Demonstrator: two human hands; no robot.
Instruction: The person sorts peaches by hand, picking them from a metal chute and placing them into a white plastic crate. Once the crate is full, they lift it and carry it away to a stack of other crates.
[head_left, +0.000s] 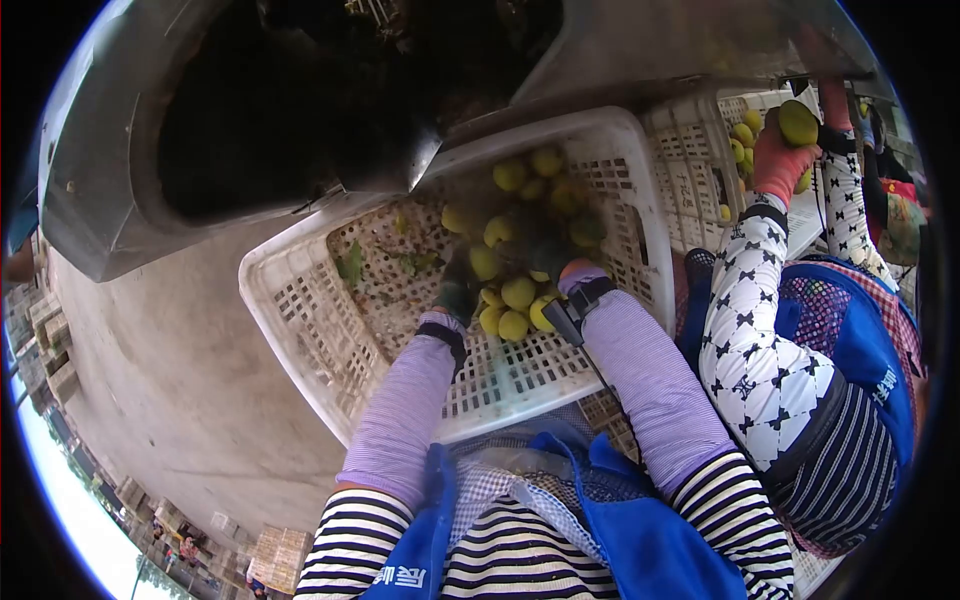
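A white plastic crate (292, 318) with slotted walls stands before me, holding several round yellow-green fruits (517, 293) and some loose green leaves (350, 264). Inside it, at the left side of the fruit, is my left hand (458, 290) in a dark glove. My right hand (558, 262), gloved too, reaches in at the right side of the pile. Shadow and blur hide the fingers of both hands, so whether either holds a fruit does not show. Purple striped sleeves cover both my forearms, with a dark band at each wrist.
A metal chute or machine housing (95, 190) with a dark opening overhangs the crate's far side. At right, a co-worker's gloved hand (785, 155) holds a fruit (797, 123) beside another crate (690, 165) of fruit. Concrete floor (190, 350) extends left, with stacked crates (278, 556) beyond.
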